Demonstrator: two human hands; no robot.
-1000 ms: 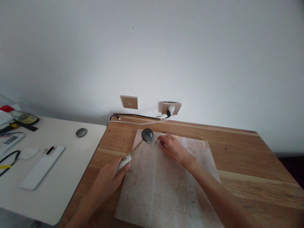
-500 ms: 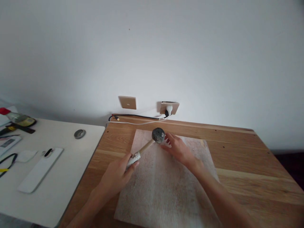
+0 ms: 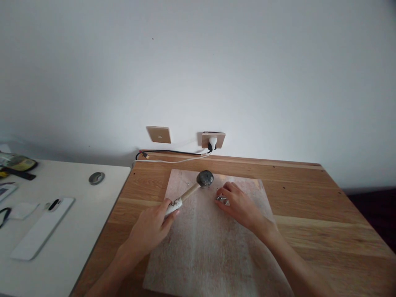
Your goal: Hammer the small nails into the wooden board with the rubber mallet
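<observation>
My left hand is closed round the whitish grip of a mallet. The mallet has a pale handle and a dark, worn head, which points away to the right, over the far part of a pale, scuffed board. To the right of the head, my right hand pinches a small shiny metal piece between thumb and fingers. The fingers partly cover that piece, so its kind does not show. It sits low over the board, apart from the mallet head.
The board lies on a wooden table against the wall. Cables run along its back edge to a wall socket. On the white table at left are a roll of tape, a white phone and a bottle.
My right hand has drawn back from the mallet head, a little nearer to me, and the shiny metal piece now shows in its fingers. The left hand keeps its hold on the mallet.
</observation>
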